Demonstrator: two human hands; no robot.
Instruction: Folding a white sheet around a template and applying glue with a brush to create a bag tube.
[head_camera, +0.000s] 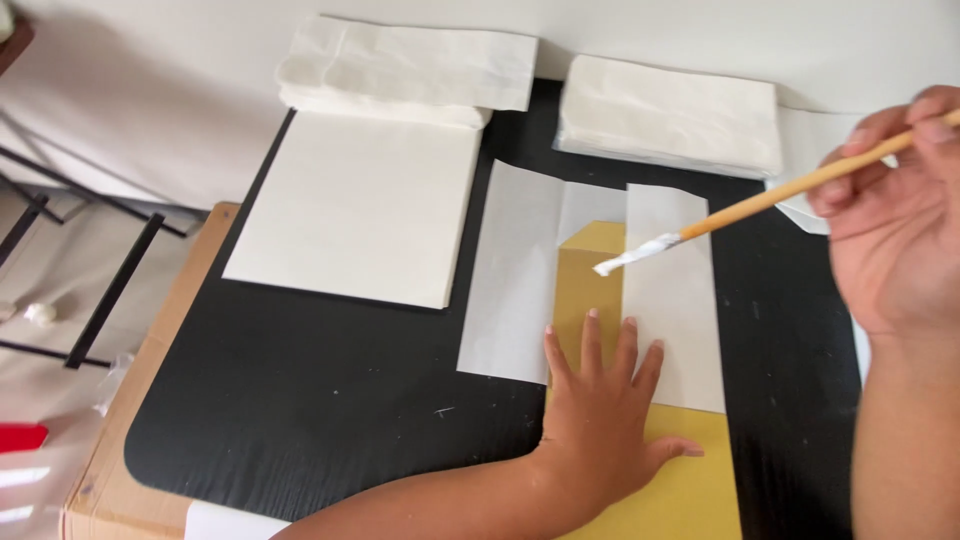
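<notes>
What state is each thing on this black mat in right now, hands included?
Left hand: flat, pressing the yellow board.
Right hand: gripping the brush, raised.
Brush: bristles white-coated, over the folded white paper.
Folded white paper: flaps partly open.
Paper stack: flat, squared.
Bag piles: stacked.

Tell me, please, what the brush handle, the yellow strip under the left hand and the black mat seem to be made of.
Brush: handle looks like pale bare wood, matte; its tip is coated white, probably glue or paint. Yellow strip: apparently stiff card, flat and matte. Black mat: possibly rubber or plastic sheet, dull and faintly textured, with a rounded corner.
</notes>
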